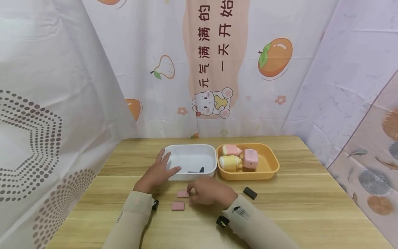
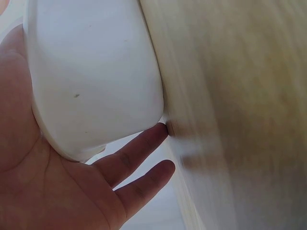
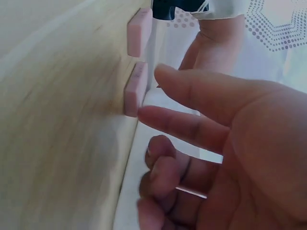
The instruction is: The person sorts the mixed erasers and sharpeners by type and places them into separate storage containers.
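Left hand [image 1: 158, 173]: spread at the left end of a white, rounded-corner plastic tray [image 1: 183, 176], thumb at the front rim, fingers mostly straight against the outside.
Right hand [image 1: 208, 192]: thumb and index extended and apart, the other fingers curled in; nothing is pinched.
Pink blocks: a flat, pink, rectangular block [image 1: 182, 194] lies on the wood-grained desk [image 1: 292, 207] in front of the tray, at the right index fingertip; I cannot tell whether they touch. A matching second block [image 1: 178, 206] lies just beside it, nearer the person.
Black block: a dark, oblong block [image 1: 250, 193] lies right of the right hand.
Step in hand: apparently reaching for the first pink block while the left hand steadies the tray.
Next move: probably calls for thumb and index to close on that block's low edges without nudging its neighbour.
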### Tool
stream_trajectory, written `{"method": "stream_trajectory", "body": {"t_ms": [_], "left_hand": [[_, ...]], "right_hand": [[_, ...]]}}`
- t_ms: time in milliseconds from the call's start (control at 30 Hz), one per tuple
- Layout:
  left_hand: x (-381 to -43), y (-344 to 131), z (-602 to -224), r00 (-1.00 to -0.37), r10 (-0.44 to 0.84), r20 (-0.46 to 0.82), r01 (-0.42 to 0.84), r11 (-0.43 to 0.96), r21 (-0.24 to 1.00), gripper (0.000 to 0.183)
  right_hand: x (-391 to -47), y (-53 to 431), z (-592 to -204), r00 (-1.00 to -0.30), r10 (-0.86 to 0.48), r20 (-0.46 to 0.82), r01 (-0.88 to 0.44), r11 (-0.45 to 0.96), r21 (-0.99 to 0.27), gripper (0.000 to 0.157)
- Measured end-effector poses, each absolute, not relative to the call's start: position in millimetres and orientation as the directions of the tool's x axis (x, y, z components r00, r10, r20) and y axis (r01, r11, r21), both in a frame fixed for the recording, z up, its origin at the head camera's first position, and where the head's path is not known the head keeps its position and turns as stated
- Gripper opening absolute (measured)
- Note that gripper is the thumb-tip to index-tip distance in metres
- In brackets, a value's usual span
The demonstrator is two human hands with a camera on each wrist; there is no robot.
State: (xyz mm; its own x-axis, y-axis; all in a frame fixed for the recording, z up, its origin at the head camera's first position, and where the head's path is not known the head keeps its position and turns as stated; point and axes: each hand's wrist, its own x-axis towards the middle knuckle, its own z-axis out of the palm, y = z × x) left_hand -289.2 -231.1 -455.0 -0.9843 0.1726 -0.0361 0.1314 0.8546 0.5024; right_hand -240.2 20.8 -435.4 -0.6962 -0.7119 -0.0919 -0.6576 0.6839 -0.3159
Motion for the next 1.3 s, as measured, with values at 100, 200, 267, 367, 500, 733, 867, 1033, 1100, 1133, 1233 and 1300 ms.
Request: {"method": "stream_trajectory", "body": {"t_ms": [100, 200, 267, 367, 500, 733, 867, 1033, 1100, 1133, 1233, 1300], "left_hand": [[-289.7, -230.7, -455.4, -0.984, 0.174, -0.037, 0.132, 0.854, 0.503, 0.105], [-289.8, -230.2, -455.4, -0.984, 0.175, -0.039, 0.132, 0.854, 0.503, 0.106], [-289.7, -229.9, -455.0, -0.984, 0.177, -0.039, 0.133, 0.853, 0.505, 0.106], [-289.5, -229.5, -454.2, -0.983, 0.178, -0.037, 0.136, 0.854, 0.503, 0.106], [-289.9, -228.9, -453.2, -0.984, 0.174, -0.037, 0.133, 0.858, 0.496, 0.106], [-290.1, -228.5, -452.1, -0.985, 0.166, -0.045, 0.124, 0.864, 0.488, 0.106], [-289.2, -228.8, -451.9, -0.985, 0.164, -0.043, 0.122, 0.862, 0.493, 0.107], [-288.3, -229.3, -452.5, -0.985, 0.170, -0.034, 0.131, 0.857, 0.498, 0.107], [-288.1, -229.2, -452.7, -0.984, 0.176, -0.031, 0.136, 0.853, 0.503, 0.106], [-287.9, -229.1, -452.7, -0.984, 0.176, -0.031, 0.137, 0.852, 0.505, 0.106], [-287.4, -228.7, -452.8, -0.984, 0.178, -0.030, 0.139, 0.852, 0.504, 0.105], [-286.9, -228.4, -452.8, -0.984, 0.176, -0.031, 0.137, 0.853, 0.504, 0.105]], "right_hand": [[-240.9, 18.8, -439.3, -0.716, -0.697, -0.038, -0.653, 0.688, -0.317, 0.019], [-242.0, 16.1, -445.6, -0.736, -0.677, 0.007, -0.643, 0.695, -0.324, 0.018], [-242.7, 14.2, -449.8, -0.748, -0.663, 0.033, -0.635, 0.699, -0.329, 0.019], [-244.1, 12.1, -454.0, -0.761, -0.646, 0.056, -0.622, 0.703, -0.344, 0.020], [-245.8, 10.3, -456.5, -0.778, -0.624, 0.071, -0.599, 0.703, -0.383, 0.018], [-247.6, 9.8, -459.1, -0.802, -0.594, 0.055, -0.564, 0.725, -0.395, 0.015], [-248.4, 10.6, -457.4, -0.804, -0.593, 0.044, -0.559, 0.728, -0.397, 0.011], [-249.1, 13.2, -453.2, -0.811, -0.584, 0.023, -0.544, 0.740, -0.395, 0.009], [-249.0, 14.6, -451.6, -0.814, -0.580, 0.014, -0.538, 0.745, -0.394, 0.008], [-248.8, 15.2, -450.8, -0.815, -0.579, 0.010, -0.536, 0.747, -0.393, 0.008], [-248.0, 17.1, -447.4, -0.815, -0.580, 0.005, -0.534, 0.746, -0.398, 0.008], [-247.0, 18.2, -444.9, -0.814, -0.581, 0.002, -0.533, 0.745, -0.402, 0.008]]}}
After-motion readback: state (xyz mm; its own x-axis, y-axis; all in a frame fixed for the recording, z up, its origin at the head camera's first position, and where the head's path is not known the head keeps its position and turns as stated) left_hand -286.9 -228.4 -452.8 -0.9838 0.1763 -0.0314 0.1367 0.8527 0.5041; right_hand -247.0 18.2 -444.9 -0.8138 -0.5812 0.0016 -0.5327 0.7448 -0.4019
